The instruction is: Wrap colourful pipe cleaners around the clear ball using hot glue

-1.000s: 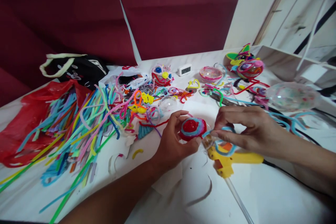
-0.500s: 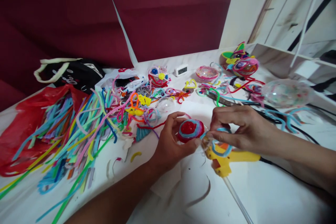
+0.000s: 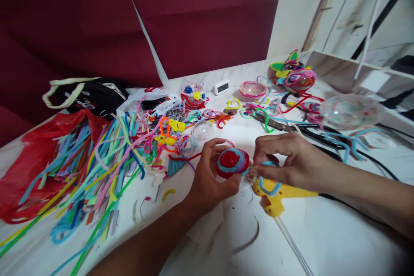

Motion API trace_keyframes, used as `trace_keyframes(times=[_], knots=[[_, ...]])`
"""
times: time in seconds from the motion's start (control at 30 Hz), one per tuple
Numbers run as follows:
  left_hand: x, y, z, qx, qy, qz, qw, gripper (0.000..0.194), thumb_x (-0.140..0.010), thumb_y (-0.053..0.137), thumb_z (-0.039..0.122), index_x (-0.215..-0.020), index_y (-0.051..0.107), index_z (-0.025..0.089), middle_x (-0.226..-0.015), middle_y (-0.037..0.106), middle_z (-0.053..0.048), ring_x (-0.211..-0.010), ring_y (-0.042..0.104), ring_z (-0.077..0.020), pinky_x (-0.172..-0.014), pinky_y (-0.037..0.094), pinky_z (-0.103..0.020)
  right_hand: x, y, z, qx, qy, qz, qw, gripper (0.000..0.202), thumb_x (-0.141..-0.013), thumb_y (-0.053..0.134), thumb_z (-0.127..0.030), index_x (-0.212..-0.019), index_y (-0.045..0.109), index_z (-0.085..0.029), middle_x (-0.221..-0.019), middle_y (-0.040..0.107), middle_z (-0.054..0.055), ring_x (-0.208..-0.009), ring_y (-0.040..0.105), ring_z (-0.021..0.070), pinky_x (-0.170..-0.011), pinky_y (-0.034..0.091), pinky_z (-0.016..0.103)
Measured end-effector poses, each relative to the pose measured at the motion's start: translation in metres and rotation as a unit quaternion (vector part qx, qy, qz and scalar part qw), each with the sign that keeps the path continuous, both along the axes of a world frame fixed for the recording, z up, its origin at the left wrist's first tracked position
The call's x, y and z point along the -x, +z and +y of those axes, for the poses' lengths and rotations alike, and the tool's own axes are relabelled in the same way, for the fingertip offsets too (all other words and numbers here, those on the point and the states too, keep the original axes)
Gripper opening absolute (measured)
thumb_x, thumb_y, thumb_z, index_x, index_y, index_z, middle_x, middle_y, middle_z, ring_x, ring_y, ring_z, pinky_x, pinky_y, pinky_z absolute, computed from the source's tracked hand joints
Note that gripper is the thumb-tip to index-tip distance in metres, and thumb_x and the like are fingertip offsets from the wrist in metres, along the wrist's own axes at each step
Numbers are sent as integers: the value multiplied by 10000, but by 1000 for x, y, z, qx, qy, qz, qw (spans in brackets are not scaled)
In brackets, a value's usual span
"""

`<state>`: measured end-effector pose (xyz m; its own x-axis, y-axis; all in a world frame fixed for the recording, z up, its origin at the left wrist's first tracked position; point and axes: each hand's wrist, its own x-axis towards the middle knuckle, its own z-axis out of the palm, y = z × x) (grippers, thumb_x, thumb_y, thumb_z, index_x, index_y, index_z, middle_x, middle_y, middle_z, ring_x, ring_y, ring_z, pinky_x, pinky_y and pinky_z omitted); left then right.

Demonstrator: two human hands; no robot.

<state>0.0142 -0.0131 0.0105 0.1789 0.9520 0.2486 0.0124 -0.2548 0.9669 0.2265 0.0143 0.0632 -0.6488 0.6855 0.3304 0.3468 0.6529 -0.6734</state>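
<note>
My left hand [image 3: 206,183] is closed around a small ball [image 3: 230,158] wound with red, light blue and purple pipe cleaner, thumb in front and fingers behind. On its right side my right hand [image 3: 291,159] pinches a light blue pipe cleaner [image 3: 271,190] against the ball, and the loose end curls below the fingers. The exact pinch point is partly hidden by the fingertips. Under the right hand lies a yellow glue gun [image 3: 291,190], with a clear glue stick [image 3: 294,246] sticking out toward me.
Bundled pipe cleaners [image 3: 106,168] spill from a red plastic bag [image 3: 19,172] at left. Behind are a black bag [image 3: 93,97], a small digital clock [image 3: 221,88], decorated balls [image 3: 193,95] and a clear bowl [image 3: 253,90]. Scissors [image 3: 310,133] and a clear dome [image 3: 351,112] lie at right.
The ball has turned slightly in my left hand, showing more of its red centre. My right hand stays pinched on the light blue pipe cleaner. The view has shifted a little.
</note>
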Motion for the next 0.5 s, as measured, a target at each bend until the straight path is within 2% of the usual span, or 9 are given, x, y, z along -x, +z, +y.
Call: trace_keyframes(times=[0.13,0.27,0.37,0.5], knots=[[2,1,0,0,-3,0,1000,680,-641,746,127,-1227,437,279,-1126,624,-21,-960,650,-171,-837,517,-275,0,1,-1,155,-25,12,988,193,-832,706,-316,-705,648,-184,-622,602,-20,-555,534,99,-491,388,205],[3,5,-1,0,3,3,1000,660,-652,732,147,-1230,440,275,-1134,620,-28,-962,647,-176,-849,515,-295,1,4,1,306,-30,66,949,219,-776,768,-364,-724,674,-173,-616,658,-3,-528,568,103,-481,409,199],[4,7,-1,-3,8,3,1000,654,-647,724,151,-1225,443,271,-1139,621,-34,-966,646,-184,-852,520,-309,2,7,3,357,-32,88,929,279,-698,836,-382,-694,668,-160,-595,653,0,-515,547,99,-480,404,201],[5,7,-1,-4,1,2,1000,660,-640,721,136,-1224,445,270,-1154,621,-40,-1000,643,-194,-863,525,-314,2,7,5,359,-45,90,928,334,-656,865,-409,-682,662,-145,-575,617,-10,-510,492,86,-477,377,203]])
